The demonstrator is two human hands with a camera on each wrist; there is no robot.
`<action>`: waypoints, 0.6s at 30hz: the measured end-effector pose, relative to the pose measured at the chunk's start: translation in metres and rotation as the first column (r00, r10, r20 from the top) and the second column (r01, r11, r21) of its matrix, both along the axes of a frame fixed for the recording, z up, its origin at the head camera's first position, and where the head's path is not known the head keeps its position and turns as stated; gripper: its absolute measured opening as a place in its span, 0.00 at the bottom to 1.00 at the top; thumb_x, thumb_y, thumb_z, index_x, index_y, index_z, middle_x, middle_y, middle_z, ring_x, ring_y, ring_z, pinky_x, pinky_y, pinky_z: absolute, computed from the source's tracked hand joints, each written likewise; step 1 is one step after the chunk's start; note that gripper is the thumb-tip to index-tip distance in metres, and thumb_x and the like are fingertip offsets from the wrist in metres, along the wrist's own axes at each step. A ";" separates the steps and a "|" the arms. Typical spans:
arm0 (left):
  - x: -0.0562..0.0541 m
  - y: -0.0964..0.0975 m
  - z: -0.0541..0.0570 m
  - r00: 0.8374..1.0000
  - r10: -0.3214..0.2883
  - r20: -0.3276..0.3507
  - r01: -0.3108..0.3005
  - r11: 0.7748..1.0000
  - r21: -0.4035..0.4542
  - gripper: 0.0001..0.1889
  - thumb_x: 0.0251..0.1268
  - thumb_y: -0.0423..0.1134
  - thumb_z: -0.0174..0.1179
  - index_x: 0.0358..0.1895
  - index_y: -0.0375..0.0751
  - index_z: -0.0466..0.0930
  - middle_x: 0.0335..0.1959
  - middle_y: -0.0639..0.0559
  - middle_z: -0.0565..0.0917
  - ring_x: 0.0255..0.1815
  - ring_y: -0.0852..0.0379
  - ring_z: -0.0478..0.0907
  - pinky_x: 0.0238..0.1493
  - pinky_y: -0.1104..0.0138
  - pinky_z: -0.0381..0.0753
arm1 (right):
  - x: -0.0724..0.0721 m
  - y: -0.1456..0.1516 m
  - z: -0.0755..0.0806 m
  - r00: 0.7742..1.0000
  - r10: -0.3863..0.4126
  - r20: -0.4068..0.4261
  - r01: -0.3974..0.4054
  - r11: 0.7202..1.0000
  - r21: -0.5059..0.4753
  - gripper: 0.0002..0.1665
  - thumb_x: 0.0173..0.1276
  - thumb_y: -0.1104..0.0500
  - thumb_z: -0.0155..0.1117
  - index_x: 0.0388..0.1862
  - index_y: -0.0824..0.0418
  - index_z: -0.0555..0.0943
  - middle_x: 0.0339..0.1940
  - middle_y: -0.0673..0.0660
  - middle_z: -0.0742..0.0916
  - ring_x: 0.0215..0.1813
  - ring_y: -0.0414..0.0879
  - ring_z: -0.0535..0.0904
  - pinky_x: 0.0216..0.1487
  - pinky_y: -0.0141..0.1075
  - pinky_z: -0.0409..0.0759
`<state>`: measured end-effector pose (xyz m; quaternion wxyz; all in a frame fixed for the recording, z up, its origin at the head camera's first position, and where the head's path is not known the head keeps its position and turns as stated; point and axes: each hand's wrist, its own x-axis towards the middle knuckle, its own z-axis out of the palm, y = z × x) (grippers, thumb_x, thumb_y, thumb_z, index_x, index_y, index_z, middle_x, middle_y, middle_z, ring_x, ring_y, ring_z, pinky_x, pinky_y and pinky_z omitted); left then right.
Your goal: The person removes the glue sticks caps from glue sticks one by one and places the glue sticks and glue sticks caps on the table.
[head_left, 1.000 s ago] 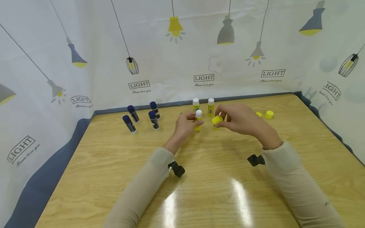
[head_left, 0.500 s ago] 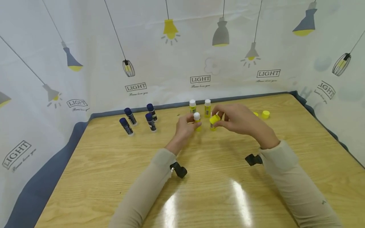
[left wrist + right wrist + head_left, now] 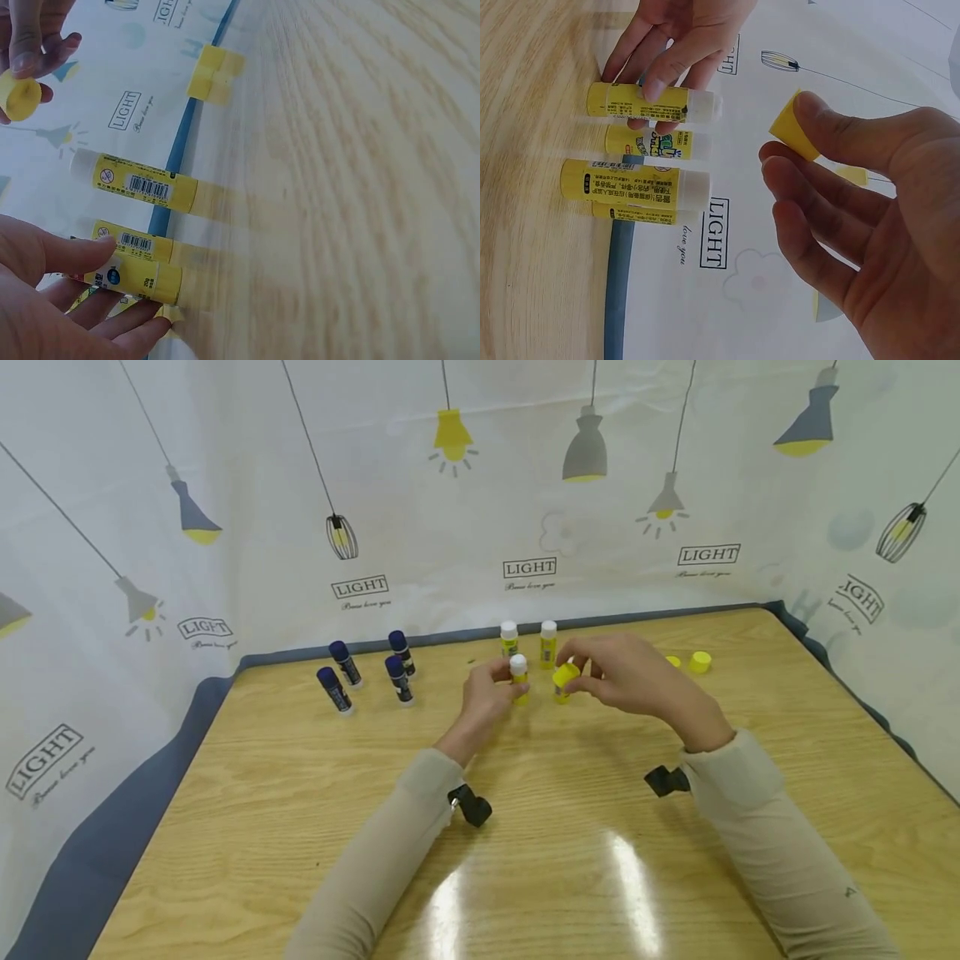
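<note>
My left hand grips an uncapped yellow glue stick between thumb and fingers. The stick stands upright, its white top showing, with its base at the tabletop. Just to the right, my right hand pinches a yellow cap between thumb and fingertips, in the air. Below that cap, another uncapped yellow glue stick stands upright, partly hidden in the head view. Behind them are two more white-topped glue sticks, one at the back left and one at the back right.
Several dark blue capped glue sticks stand on the left of the wooden table. Two loose yellow caps lie at the right; the nearer-visible cap is whole, the other partly behind my hand. A lamp-print cloth hangs behind the table.
The yellow cap has tilted a little in my right fingers. My left hand keeps its grip on the glue stick. The head view has shifted slightly.
</note>
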<state>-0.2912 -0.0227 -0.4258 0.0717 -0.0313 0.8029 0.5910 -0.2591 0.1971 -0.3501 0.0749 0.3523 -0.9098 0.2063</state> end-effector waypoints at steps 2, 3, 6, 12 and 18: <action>0.000 -0.002 0.000 1.000 -0.002 0.002 0.002 1.000 0.015 0.25 0.66 0.30 0.69 0.66 0.44 0.81 0.64 0.44 0.83 0.69 0.47 0.77 0.69 0.53 0.79 | 0.000 -0.001 0.000 1.000 0.000 0.002 0.000 1.000 0.000 0.18 0.68 0.59 0.74 0.55 0.58 0.83 0.41 0.53 0.92 0.33 0.42 0.87 0.37 0.41 0.84; 0.001 -0.004 0.001 1.000 -0.004 0.003 0.004 1.000 0.025 0.25 0.66 0.30 0.69 0.66 0.43 0.80 0.64 0.44 0.83 0.68 0.47 0.77 0.69 0.53 0.79 | -0.001 -0.001 0.001 1.000 0.000 0.007 0.000 1.000 0.000 0.18 0.69 0.60 0.73 0.56 0.58 0.83 0.42 0.54 0.92 0.33 0.42 0.87 0.36 0.41 0.84; 0.003 -0.009 0.001 1.000 -0.007 0.018 0.006 0.998 0.056 0.27 0.64 0.30 0.70 0.68 0.40 0.78 0.64 0.42 0.83 0.67 0.46 0.78 0.68 0.53 0.80 | 0.000 0.001 0.002 0.999 -0.014 0.040 0.014 1.000 -0.001 0.18 0.72 0.61 0.70 0.59 0.59 0.82 0.44 0.56 0.92 0.32 0.42 0.87 0.35 0.40 0.84; 0.012 -0.028 0.001 0.996 0.004 0.092 -0.010 0.998 0.065 0.29 0.68 0.36 0.69 0.71 0.40 0.73 0.64 0.42 0.81 0.65 0.45 0.79 0.66 0.54 0.80 | 0.001 0.009 0.008 0.993 -0.072 0.099 0.071 0.997 0.014 0.18 0.75 0.60 0.67 0.62 0.59 0.81 0.49 0.57 0.91 0.36 0.45 0.87 0.37 0.41 0.84; 0.027 -0.061 0.004 0.989 -0.026 0.143 0.006 0.991 0.133 0.29 0.73 0.39 0.65 0.73 0.38 0.69 0.65 0.41 0.78 0.65 0.42 0.80 0.64 0.53 0.83 | -0.001 0.022 0.013 0.984 -0.142 0.112 0.139 0.990 0.028 0.20 0.73 0.65 0.67 0.62 0.61 0.81 0.56 0.59 0.88 0.39 0.46 0.87 0.36 0.40 0.84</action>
